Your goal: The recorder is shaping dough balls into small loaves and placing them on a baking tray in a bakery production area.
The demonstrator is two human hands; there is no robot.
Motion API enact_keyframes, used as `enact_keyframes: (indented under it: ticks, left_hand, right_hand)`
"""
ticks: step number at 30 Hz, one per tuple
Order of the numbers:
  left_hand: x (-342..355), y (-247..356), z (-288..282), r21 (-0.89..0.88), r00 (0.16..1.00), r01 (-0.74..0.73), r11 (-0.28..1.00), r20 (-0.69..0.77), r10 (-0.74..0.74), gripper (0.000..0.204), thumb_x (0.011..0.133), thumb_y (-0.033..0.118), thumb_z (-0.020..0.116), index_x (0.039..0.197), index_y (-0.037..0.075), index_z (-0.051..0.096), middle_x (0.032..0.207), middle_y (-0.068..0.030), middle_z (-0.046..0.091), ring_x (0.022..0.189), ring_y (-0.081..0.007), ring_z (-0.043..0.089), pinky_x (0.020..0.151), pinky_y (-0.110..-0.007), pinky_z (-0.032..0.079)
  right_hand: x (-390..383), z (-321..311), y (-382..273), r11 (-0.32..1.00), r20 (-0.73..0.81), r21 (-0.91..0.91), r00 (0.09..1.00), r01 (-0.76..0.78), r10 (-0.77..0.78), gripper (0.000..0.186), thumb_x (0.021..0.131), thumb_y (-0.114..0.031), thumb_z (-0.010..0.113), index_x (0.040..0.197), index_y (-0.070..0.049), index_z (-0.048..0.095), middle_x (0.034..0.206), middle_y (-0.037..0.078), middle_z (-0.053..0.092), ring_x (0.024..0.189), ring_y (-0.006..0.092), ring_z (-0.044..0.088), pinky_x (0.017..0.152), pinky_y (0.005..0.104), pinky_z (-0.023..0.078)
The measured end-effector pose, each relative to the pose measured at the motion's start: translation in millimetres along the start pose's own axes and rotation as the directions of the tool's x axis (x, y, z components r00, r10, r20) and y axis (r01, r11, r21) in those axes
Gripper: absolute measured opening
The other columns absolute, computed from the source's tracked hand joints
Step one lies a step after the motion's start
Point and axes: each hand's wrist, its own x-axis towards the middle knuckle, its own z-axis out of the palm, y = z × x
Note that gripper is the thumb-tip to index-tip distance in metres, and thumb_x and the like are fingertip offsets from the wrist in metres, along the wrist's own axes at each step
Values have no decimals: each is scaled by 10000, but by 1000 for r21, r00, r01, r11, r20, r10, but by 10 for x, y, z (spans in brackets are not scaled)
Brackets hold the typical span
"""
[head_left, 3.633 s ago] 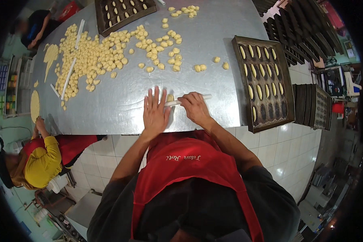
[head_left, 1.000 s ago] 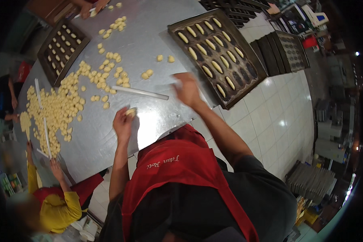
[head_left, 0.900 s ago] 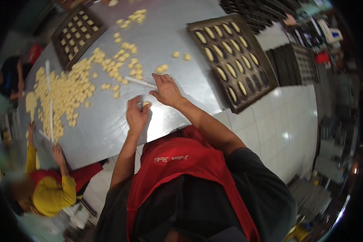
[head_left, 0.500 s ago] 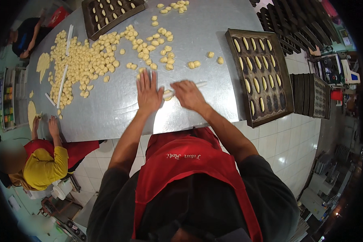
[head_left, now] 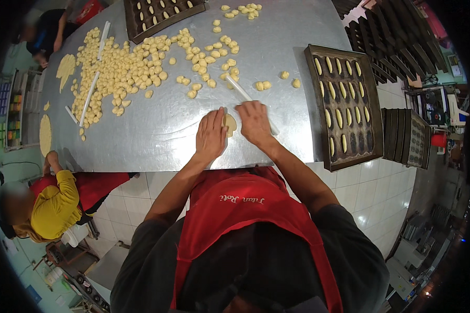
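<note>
A flattened oval of dough (head_left: 229, 125) lies on the metal table near its front edge. Beside it my left hand (head_left: 211, 135) rests flat, fingers stretched out and touching or nearly touching the dough's left edge. To the right of the dough, my right hand (head_left: 254, 123) is closed over a thin white rolling pin (head_left: 239, 89), which slants from far left to near right. The palm hides the pin's middle. Farther off, a few dough balls (head_left: 192, 94) sit loose, and a large heap of dough balls (head_left: 122, 73) spreads to the left.
A dark baking tray (head_left: 368, 151) with rows of finger-shaped dough pieces stands at the table's right edge; another tray (head_left: 164, 25) is at the far side. White rods (head_left: 90, 97) lie in the heap. A co-worker in a yellow sleeve (head_left: 65, 193) works at the left.
The rolling pin has swung from nearly level to a steep slant, off the dough. The dough now shows flattened between my hands. My left hand has moved nearer to the table's front edge.
</note>
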Motion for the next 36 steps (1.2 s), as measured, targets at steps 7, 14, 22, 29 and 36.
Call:
enact_keyframes:
  ticks: [7, 14, 22, 29, 36]
  left_hand:
    - [-535, 90, -19, 39, 988, -22, 999, 151, 16, 585, 1030, 183, 651, 1562, -32, 535, 1540, -241, 569, 1437, -450, 523, 1239, -520, 409]
    - [-313, -51, -330, -170, 999, 46, 984, -15, -49, 244, 1007, 144, 663, 1185, -21, 679, 1164, -220, 679, 1109, -430, 633, 1002, -513, 509]
    - [286, -1342, -995, 71, 946, 204, 976, -273, -177, 225, 977, 113, 687, 1176, 19, 732, 1167, -197, 720, 1105, -429, 651, 1015, -522, 506]
    - [2121, -2062, -550, -91, 919, 292, 952, -250, -305, 333, 1011, 255, 718, 1232, 10, 764, 1147, -231, 756, 1132, -449, 684, 1009, -548, 540]
    - [2655, -2274, -344, -9, 900, 430, 903, -72, -429, 444, 956, 375, 748, 1120, -37, 746, 1107, -321, 766, 1177, -522, 705, 956, -570, 569]
  right_hand:
    - [-593, 63, -29, 885, 43, -149, 897, 442, -440, 409, 922, -190, 672, 1297, -51, 755, 1380, 116, 691, 1248, 282, 621, 1026, 463, 461]
    - [547, 611, -525, 979, 10, 155, 991, 132, -135, 514, 896, -284, 755, 1350, -48, 700, 1342, 197, 682, 1296, 407, 601, 1127, 583, 430]
    - [47, 374, -762, 977, 248, -105, 956, 186, -155, 824, 1029, -524, 659, 1674, -71, 420, 1736, 260, 334, 1605, 482, 302, 1288, 694, 217]
    - [233, 438, -692, 969, 22, 182, 984, 169, -176, 492, 912, -263, 812, 1311, -32, 640, 1272, 171, 616, 1203, 394, 569, 1069, 529, 451]
    - [-458, 195, -229, 977, 3, 208, 999, 47, -49, 338, 870, -94, 828, 1195, -48, 749, 1125, 125, 711, 1069, 362, 664, 973, 486, 545]
